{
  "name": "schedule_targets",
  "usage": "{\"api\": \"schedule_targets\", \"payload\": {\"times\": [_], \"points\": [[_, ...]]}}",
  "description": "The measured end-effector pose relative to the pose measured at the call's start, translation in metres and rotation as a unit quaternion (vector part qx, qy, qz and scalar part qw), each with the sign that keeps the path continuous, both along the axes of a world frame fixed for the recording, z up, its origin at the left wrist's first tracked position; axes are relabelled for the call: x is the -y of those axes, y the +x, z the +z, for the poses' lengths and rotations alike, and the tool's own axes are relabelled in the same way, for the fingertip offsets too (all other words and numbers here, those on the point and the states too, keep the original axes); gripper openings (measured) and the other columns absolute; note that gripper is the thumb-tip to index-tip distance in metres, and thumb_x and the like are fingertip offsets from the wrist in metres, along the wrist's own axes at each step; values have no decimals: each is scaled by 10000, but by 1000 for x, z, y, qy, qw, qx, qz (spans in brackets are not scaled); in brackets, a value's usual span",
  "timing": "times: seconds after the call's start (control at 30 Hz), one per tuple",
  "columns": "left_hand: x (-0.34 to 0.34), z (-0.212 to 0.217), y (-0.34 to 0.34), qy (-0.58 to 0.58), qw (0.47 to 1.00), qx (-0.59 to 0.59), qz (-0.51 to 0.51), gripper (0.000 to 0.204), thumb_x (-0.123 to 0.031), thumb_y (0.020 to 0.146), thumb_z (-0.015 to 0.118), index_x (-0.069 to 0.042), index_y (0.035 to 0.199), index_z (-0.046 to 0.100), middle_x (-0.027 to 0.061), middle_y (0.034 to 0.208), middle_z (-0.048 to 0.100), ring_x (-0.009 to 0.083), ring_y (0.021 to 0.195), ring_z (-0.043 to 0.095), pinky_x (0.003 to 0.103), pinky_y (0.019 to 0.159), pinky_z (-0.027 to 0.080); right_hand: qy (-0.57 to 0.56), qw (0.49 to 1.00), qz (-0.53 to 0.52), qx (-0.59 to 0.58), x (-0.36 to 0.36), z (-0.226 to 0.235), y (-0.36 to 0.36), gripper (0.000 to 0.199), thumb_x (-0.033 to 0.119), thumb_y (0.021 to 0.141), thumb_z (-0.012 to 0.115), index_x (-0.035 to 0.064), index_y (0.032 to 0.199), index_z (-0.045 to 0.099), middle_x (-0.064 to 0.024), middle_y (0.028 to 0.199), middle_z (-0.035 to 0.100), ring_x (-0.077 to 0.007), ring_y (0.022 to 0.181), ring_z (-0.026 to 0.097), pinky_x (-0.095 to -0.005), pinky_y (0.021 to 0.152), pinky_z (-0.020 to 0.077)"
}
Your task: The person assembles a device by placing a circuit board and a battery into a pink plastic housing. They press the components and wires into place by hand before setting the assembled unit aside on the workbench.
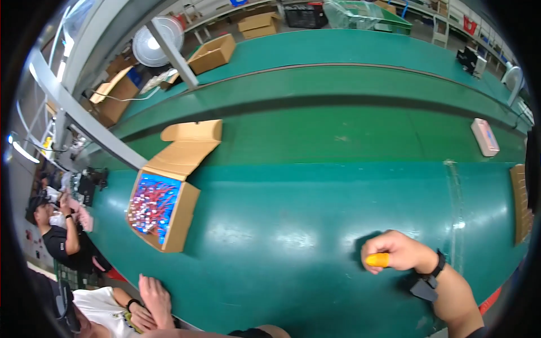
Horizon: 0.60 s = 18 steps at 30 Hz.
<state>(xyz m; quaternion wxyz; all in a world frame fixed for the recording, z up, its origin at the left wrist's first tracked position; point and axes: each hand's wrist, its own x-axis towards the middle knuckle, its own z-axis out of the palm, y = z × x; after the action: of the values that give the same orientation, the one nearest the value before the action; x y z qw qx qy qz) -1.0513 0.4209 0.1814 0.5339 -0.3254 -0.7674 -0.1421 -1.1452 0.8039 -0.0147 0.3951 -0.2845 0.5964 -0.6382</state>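
My right hand [397,252] is curled into a loose fist low on the right of the green tabletop [293,242], holding nothing that I can see. One finger wears a yellow finger cot and the wrist a black band. My left hand [154,297] lies flat on the table's near edge at the lower left, fingers stretched forward and empty. The nearest thing to it is an open cardboard box [183,217] with a blue lining, filled with several small red and white parts.
A green conveyor belt [338,132] runs behind the table, carrying a flat pink box [484,137]. A cardboard tray [521,203] sits at the right edge. Two seated people [62,236] are at the lower left. A fan [158,39] and cartons [213,53] stand at the back.
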Motion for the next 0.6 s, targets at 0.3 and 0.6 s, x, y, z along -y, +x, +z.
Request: {"api": "schedule_targets", "payload": {"times": [0.3, 0.6], "points": [[-11, -28, -17, 80, 995, 26, -56, 333, -161, 1054, 536, 39, 1320, 551, 213, 1109, 672, 340, 917, 673, 416, 860, 559, 9, 1000, 3, -2, 24, -3, -9, 236, 93, 1049, 606, 15, 828, 573, -53, 792, 634, -147, 718, 577, -301, 646, 460], [-41, -32, -36, 111, 981, 80, -139, 336, -159, 1056, 534, 40, 1325, 547, 216, 1118, 672, 341, 916, 676, 412, 859, 561, 23, 1000, 0, 16, 18, 3, -16, 276, 163, 1071, 600, 20, 835, 588, -17, 788, 622, -105, 718, 568, -280, 654, 463]]}}
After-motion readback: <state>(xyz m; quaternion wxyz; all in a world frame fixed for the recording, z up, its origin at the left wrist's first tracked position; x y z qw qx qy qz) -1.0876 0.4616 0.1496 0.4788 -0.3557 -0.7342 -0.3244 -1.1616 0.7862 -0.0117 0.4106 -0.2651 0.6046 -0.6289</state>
